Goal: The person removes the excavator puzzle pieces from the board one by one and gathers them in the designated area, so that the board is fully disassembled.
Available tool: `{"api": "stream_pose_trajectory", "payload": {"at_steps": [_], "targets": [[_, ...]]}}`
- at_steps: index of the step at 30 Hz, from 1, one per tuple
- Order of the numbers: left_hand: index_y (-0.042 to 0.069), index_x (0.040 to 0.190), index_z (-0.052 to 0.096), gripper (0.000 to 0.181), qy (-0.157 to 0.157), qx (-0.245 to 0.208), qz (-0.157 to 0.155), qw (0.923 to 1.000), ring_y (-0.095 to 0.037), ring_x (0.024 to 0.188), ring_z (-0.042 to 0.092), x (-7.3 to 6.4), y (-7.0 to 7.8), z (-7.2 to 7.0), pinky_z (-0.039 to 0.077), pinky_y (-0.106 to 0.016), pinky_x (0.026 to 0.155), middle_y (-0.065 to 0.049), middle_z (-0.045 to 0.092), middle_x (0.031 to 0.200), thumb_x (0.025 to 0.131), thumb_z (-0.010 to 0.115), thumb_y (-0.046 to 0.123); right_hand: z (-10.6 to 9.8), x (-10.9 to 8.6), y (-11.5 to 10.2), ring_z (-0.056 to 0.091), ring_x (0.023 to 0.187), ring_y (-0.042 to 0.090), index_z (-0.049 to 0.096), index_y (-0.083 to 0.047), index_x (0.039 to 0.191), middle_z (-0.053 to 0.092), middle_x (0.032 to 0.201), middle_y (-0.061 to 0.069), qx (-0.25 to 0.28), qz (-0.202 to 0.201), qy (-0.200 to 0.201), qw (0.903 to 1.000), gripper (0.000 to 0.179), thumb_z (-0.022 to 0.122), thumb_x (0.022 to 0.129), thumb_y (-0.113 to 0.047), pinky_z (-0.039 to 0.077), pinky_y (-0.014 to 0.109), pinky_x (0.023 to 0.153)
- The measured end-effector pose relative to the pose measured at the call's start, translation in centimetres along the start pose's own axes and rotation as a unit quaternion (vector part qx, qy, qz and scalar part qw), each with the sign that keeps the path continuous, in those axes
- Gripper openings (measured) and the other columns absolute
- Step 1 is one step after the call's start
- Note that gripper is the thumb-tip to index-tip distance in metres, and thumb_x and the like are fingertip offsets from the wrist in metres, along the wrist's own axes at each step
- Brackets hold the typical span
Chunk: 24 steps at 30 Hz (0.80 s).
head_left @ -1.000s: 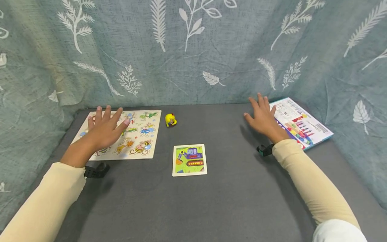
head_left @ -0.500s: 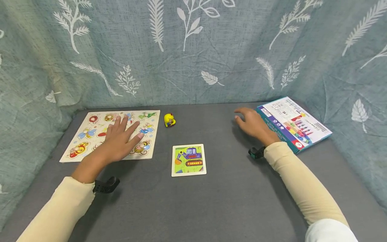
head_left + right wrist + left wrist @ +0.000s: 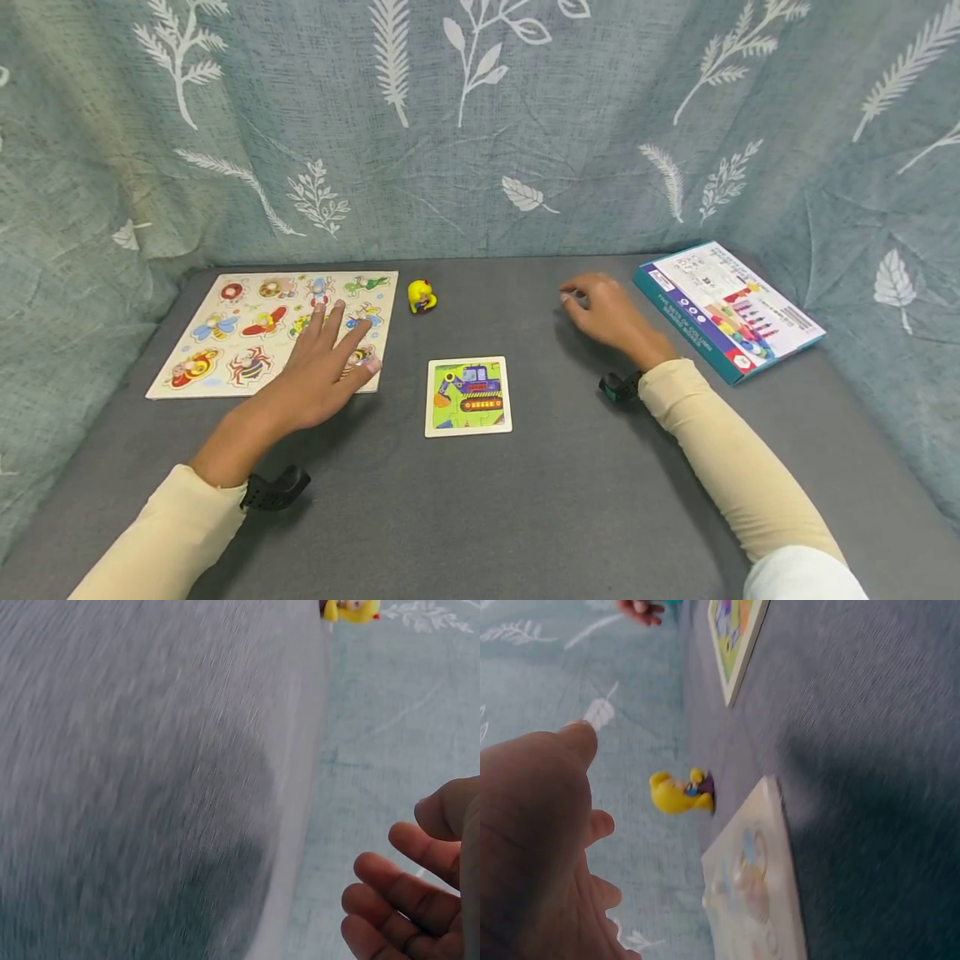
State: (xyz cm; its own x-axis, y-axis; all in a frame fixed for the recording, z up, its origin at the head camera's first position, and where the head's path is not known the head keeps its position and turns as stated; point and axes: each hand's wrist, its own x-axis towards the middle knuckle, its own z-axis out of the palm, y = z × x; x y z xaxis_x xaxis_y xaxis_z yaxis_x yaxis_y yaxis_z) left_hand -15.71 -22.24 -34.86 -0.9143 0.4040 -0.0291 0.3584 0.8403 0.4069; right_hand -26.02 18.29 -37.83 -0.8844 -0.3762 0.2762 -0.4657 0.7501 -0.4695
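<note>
My left hand (image 3: 311, 379), fingers spread and straight, hovers over the lower right part of a wooden insect puzzle board (image 3: 243, 305), holding nothing. Its fingers cover some of the printed insects. In the left wrist view the board (image 3: 757, 825) lies below the palm. My right hand (image 3: 603, 312) is above the table, left of a flat teal and white box (image 3: 731, 308); its fingers bend loosely and are bare of any object. Between the hands lies a small square jigsaw puzzle (image 3: 468, 396) with a digger picture. A yellow toy figurine (image 3: 422, 297) stands behind it.
A dark grey cloth covers the table (image 3: 480, 517). A blue-green curtain (image 3: 465, 167) with white leaf prints hangs along the back and both sides. A black band (image 3: 276, 490) is on the left wrist, another band (image 3: 621, 387) on the right.
My left hand has moved right and toward me across the insect board. My right hand has left the box, moved left, and its fingers have bent. The objects have stayed put.
</note>
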Motion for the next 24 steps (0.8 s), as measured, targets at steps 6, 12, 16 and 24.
{"api": "stream_pose_trajectory", "payload": {"at_steps": [6,12,16,24], "targets": [[0.003,0.153,0.028,0.069,-0.013,-0.008,0.026,0.9996,-0.045,0.144,-0.007,0.0,0.9,1.2,0.006,-0.065,0.108,-0.027,0.0,0.159,0.101,0.048,0.044,0.7,0.1,-1.1,0.059,0.099,0.03,0.071,0.002,0.112,0.067,0.109,0.016,0.039,-0.035,0.014,0.9985,0.025,0.058,0.096,-0.014,0.048,0.044,0.083],[0.005,0.152,0.031,0.068,-0.04,-0.011,0.04,0.9983,-0.043,0.145,-0.001,-0.1,1.7,2.3,0.009,-0.063,0.11,-0.024,0.004,0.159,0.1,0.049,0.046,1.4,0.3,-1.8,0.06,0.097,0.03,0.07,0.003,0.111,0.067,0.107,0.015,0.051,-0.058,0.007,0.997,0.025,0.059,0.094,-0.012,0.049,0.042,0.081],[0.006,0.153,0.031,0.071,-0.051,-0.008,0.047,0.9975,-0.042,0.145,0.0,-0.4,2.2,2.8,0.009,-0.062,0.11,-0.023,0.006,0.16,0.1,0.047,0.05,1.7,0.3,-2.4,0.06,0.098,0.029,0.07,0.003,0.112,0.067,0.107,0.014,0.056,-0.067,0.002,0.9962,0.025,0.06,0.094,-0.012,0.049,0.041,0.082],[0.009,0.155,0.025,0.074,-0.086,0.004,0.068,0.994,-0.04,0.145,-0.001,-1.0,3.1,4.1,0.011,-0.059,0.111,-0.022,0.003,0.16,0.099,0.048,0.051,2.6,0.4,-3.4,0.06,0.099,0.027,0.069,0.002,0.114,0.067,0.108,0.013,0.068,-0.084,-0.015,0.994,0.025,0.061,0.095,-0.011,0.05,0.039,0.083]]}}
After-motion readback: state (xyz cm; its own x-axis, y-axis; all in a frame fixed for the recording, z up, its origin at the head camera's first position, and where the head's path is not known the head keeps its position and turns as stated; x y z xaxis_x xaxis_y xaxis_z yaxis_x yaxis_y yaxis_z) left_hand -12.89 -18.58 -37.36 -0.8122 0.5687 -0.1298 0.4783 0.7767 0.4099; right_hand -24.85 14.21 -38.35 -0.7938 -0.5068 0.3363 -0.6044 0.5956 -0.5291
